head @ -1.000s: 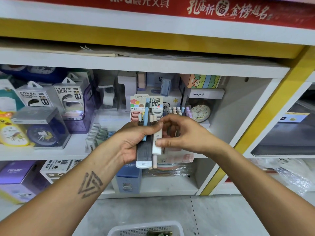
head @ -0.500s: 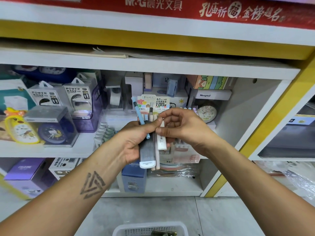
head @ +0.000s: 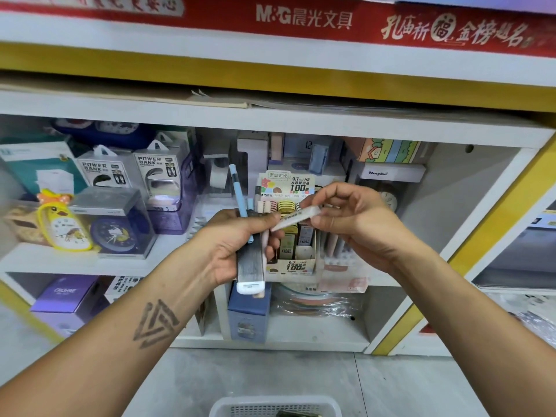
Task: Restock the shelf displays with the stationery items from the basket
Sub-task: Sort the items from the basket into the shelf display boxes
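A single head-worn, wide-angle view looks forward and slightly down, facing a white shelf unit (head: 270, 118) square on and close up — its middle compartment fills the centre. The lens bends the straight shelf edges, so the red banner (head: 301, 19) along the top and the yellow trim (head: 493, 242) at the right both curve. Both forearms enter from the near bottom corners, and the left hand (head: 237, 239) and right hand (head: 358, 218) meet at mid-frame. At the near bottom edge only the rim of a white basket (head: 275, 406) on the grey floor (head: 391, 386) shows.
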Demonstrator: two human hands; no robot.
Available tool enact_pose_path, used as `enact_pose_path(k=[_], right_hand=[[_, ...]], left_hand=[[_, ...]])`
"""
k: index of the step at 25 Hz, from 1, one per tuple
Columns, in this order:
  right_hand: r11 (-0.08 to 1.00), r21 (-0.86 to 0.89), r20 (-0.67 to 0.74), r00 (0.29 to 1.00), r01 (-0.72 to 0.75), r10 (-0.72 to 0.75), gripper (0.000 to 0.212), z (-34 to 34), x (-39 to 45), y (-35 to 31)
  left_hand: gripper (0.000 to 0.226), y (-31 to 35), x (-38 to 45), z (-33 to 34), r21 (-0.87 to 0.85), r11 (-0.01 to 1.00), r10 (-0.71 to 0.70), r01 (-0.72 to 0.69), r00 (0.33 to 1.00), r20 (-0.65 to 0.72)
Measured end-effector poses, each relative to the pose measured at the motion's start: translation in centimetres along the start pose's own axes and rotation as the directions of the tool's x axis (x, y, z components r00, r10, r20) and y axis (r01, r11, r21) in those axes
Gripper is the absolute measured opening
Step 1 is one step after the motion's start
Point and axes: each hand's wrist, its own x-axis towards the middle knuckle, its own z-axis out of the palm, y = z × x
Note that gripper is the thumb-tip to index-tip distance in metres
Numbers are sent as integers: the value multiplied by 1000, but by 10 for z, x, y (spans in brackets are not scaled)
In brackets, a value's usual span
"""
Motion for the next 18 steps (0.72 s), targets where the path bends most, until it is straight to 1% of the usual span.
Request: enact_pose_path(k=[2, 5, 7, 10, 12, 15, 18], right_hand=[[999, -22, 8, 1000, -23, 23, 26, 1, -1, 0], [998, 16, -5, 998, -63, 63, 29, 5, 0, 0], [996, 27, -30, 996, -85, 86, 29, 9, 3, 0], [996, 2, -72, 993, -92, 92, 23, 14, 5, -1], [997, -40, -119, 991, -62, 57, 18, 16, 6, -4], [980, -199, -164, 986, -18, -15, 16, 18, 7, -7], [932, -362, -148, 988, -25, -31, 17, 25, 9, -4]], left_hand=[[15, 1, 0, -2, 15, 997, 70, -70, 996, -55], [10, 0, -1, -2, 80, 983, 174, -165, 978, -113], [9, 0, -2, -2, 106, 975, 206, -193, 970, -127], [14, 2, -6, -7, 83, 983, 173, -164, 979, -108], [16, 6, -8, -13, 42, 990, 140, -135, 983, -122], [12, 17, -9, -29, -15, 994, 105, -109, 978, -179], [11, 29, -11, -49, -38, 996, 66, -75, 979, -191]])
